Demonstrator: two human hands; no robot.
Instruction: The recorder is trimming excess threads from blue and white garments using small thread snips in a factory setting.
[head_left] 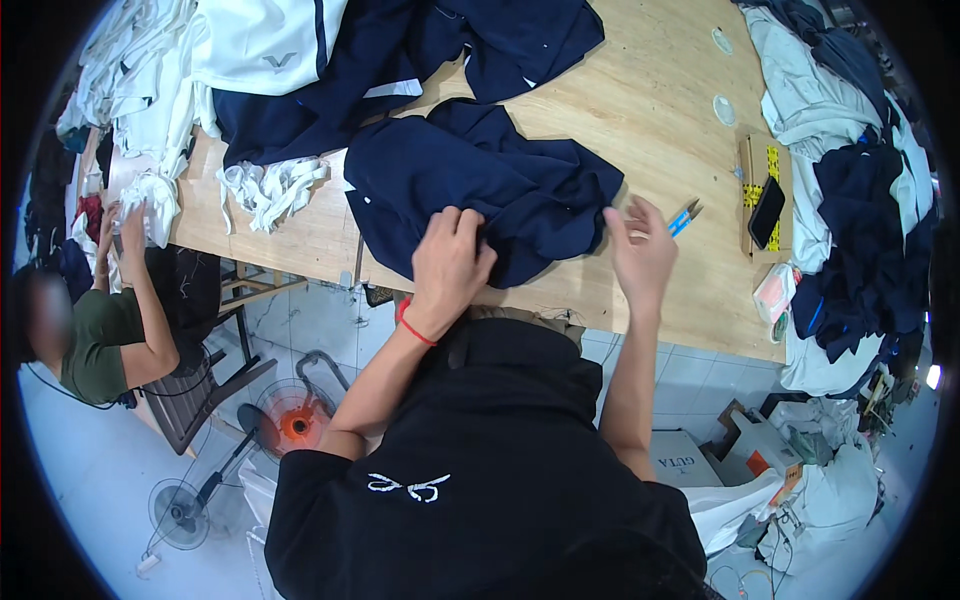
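A crumpled navy garment (480, 180) lies on the wooden table (640, 110) in front of me. My left hand (450, 265) presses down on its near edge, fingers curled into the cloth; a red band circles that wrist. My right hand (642, 250) hovers just right of the garment with fingers spread, holding nothing that I can see. A small blue-handled tool (684, 217) lies on the table close beyond my right fingertips.
More navy and white garments (330, 60) are piled at the table's back left, and another heap (850, 170) at the right. A black phone (766, 212) lies on a wooden strip. A seated person (105, 320) handles white cloth at far left. Fans (290, 425) stand on the floor.
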